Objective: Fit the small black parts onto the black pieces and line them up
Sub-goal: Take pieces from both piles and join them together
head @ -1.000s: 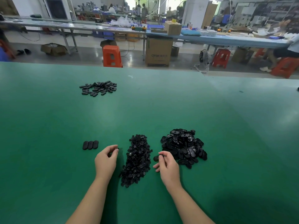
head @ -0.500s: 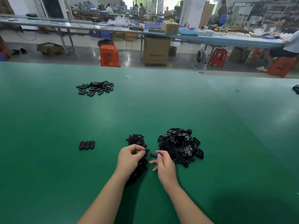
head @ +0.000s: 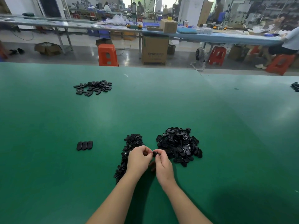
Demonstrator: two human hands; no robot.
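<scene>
both hands meet low over the green counter (head: 161, 102). the right hand (head: 163, 167) pinches a black piece (head: 155, 153) in its grip, and the left hand (head: 139, 160) has its fingers curled in against that same piece — what its grip holds cannot be told. under the left hand runs a heap of small black parts (head: 129, 152); just right lies a pile of black pieces (head: 179, 146). three pieces in a row (head: 84, 145) sit well to the left, a scattered batch (head: 93, 87) farther back.
</scene>
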